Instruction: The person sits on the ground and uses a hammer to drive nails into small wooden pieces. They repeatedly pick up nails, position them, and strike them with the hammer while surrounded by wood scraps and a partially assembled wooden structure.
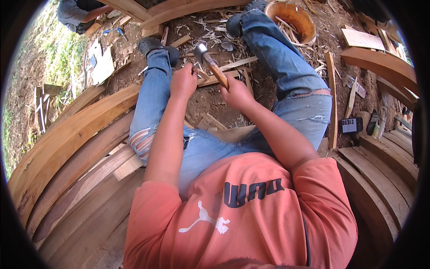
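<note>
My right hand [237, 93] is wrapped round the wooden handle of a hammer [215, 68]. The hammer's metal head points up and away, between my knees. Just left of it, my left hand [183, 81] is closed, with thumb and fingers pinched together. What those fingers hold, if anything, is too small to make out. A short wood strip [203, 75] shows right beside my left fingers; whether they touch it I cannot tell. Below both hands, wood offcuts [212, 122] lie on the dirt between my legs.
Long wooden boards [80, 114] are stacked at my left, and more boards [376, 168] at my right. An orange-brown bucket [307, 24] with wood scraps stands beyond my right leg. A phone [352, 125] lies at the right. Another person [74, 18] is at the far left.
</note>
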The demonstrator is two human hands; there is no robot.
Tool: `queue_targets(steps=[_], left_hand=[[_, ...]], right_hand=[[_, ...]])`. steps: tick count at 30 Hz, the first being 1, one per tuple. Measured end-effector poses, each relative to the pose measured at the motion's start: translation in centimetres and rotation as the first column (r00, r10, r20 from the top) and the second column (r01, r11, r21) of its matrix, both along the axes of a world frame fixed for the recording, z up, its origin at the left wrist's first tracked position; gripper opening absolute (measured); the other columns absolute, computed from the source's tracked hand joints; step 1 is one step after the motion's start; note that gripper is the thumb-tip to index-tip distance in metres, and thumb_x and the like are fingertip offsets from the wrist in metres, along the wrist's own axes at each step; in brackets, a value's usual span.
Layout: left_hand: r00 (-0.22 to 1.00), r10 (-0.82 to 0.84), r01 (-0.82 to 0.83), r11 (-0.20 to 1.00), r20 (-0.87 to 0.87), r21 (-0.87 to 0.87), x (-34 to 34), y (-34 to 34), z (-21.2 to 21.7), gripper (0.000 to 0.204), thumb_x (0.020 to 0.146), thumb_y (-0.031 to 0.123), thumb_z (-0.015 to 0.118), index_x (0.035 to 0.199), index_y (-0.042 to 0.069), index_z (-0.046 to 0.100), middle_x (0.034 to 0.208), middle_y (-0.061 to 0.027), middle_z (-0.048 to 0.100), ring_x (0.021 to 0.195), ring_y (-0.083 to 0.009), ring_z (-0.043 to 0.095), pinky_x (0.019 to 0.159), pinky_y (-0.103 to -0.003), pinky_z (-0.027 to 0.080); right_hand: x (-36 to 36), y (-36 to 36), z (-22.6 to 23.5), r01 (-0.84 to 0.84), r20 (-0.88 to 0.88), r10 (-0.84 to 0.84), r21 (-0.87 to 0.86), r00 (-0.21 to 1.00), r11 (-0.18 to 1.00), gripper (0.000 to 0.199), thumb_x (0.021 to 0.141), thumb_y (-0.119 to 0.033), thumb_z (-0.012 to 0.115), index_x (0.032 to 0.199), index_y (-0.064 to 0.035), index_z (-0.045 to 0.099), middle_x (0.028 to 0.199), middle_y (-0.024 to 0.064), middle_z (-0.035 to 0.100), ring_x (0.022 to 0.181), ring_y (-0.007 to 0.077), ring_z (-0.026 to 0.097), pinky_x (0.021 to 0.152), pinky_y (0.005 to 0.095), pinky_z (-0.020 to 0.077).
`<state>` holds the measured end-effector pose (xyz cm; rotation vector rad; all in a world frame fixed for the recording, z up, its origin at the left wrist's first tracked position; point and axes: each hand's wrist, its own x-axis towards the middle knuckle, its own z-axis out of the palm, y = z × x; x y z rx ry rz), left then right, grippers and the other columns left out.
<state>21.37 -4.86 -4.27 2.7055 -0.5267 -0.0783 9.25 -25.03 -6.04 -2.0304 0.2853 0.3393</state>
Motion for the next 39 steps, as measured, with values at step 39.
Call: queue_targets(steps=[39], left_hand=[[0.998,0.054,-0.054,0.997,0.010,-0.061,0.3,0.2,-0.2,0.018,0.099,0.021,0.077,0.104,0.006,0.068,0.089,-0.0221,0.077,0.087,-0.0471,0.074,0.076,-0.057,0.057]], right_hand=[[-0.6,0.7,-6.9,-0.027,-0.129,0.011,-0.117,0.992,0.993,0.033,0.105,-0.027,0.068,0.127,-0.0020,0.063,0.112,0.0301,0.075,0.107,0.0497,0.072,0.093,0.0564,0.0551]])
